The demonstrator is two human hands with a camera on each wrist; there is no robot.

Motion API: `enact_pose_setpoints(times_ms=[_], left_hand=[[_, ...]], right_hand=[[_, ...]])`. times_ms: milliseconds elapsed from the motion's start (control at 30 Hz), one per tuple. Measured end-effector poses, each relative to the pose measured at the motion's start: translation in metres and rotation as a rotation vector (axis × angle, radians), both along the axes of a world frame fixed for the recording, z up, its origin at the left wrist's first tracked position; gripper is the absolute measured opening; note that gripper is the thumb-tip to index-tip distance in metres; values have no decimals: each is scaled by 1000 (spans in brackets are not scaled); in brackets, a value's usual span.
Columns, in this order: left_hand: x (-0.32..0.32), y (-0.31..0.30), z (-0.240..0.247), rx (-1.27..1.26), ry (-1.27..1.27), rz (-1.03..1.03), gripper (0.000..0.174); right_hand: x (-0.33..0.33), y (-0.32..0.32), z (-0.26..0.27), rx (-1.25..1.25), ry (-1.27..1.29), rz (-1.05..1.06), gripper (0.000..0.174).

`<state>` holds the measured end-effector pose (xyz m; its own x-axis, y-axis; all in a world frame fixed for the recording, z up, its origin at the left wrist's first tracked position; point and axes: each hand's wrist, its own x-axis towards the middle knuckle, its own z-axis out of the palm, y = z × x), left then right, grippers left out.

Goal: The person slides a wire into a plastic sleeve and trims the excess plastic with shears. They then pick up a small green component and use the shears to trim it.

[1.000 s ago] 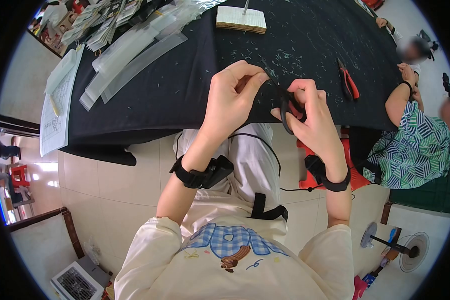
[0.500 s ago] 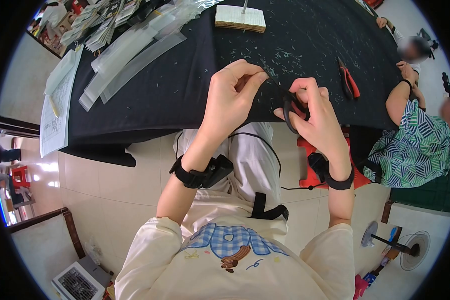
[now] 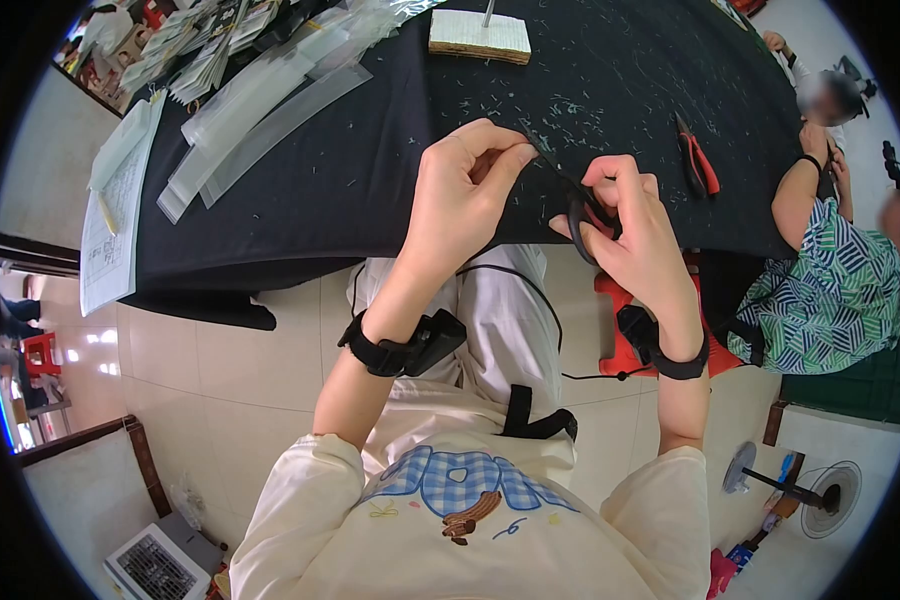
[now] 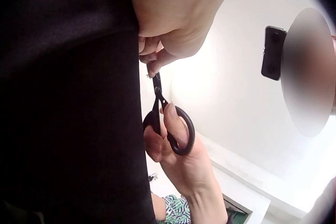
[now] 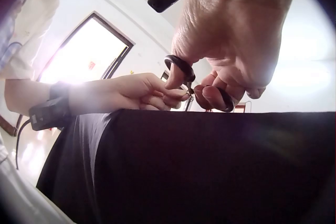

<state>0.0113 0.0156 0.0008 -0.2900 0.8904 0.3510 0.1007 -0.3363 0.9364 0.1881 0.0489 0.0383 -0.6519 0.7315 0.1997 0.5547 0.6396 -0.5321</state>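
Black-handled scissors (image 3: pixel 577 215) are in my right hand (image 3: pixel 630 225), thumb through one loop and fingers in the other, blades pointing up and left toward my left hand (image 3: pixel 465 195). My left thumb and forefinger are pinched together at the blade end; what they hold is too small to make out. In the left wrist view the scissors (image 4: pixel 158 90) show a pivot and spread handles just below the left fingertips. The right wrist view shows the left hand (image 5: pixel 142 92) beside the scissors' pivot, above the edge of the black cloth (image 5: pixel 210 166).
Small green clippings (image 3: pixel 575 125) lie scattered over the black cloth. Red-handled pliers (image 3: pixel 702 165) rest at the right, a white block with a rod (image 3: pixel 480 37) at the back. Clear plastic strips (image 3: pixel 260 110) and a written sheet (image 3: pixel 120 235) lie left. Another person (image 3: pixel 820 270) sits at the right.
My right hand has shifted slightly right and away from the left hand, with the scissors. The left hand has stayed in place. The seated person's arm at the right has moved a little.
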Motion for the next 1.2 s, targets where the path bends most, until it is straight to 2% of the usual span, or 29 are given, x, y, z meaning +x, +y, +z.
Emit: enact_pose_setpoints(times_ms=[167,400,467,500,700,767,1000,1200], left_hand=[[0,-1,1,-18,6,-3,10],[0,0,-1,-17,3,-7,11],[1,0,1,-43,-21,-4,11],[0,0,2,-43,-21,-5,11],[0,-2,3,-89,-27,-8,13],[0,-3,4,-102,-62,-18,13],[-2,-3,3,-114,-59,-43,13],[-1,-1,0,-68,-43,-40,13]], right_hand=[[1,1,-5,13,82,8,37],[4,2,-7,-20,35,-92,38],[7,6,-16,-165,202,-118,40],[7,6,-15,-165,203,-118,40],[4,-3,-18,3,199,-50,51],[1,-4,-18,158,150,-57,53],[-8,-6,-20,209,134,-66,55],[-10,-9,-13,110,44,-95,51]])
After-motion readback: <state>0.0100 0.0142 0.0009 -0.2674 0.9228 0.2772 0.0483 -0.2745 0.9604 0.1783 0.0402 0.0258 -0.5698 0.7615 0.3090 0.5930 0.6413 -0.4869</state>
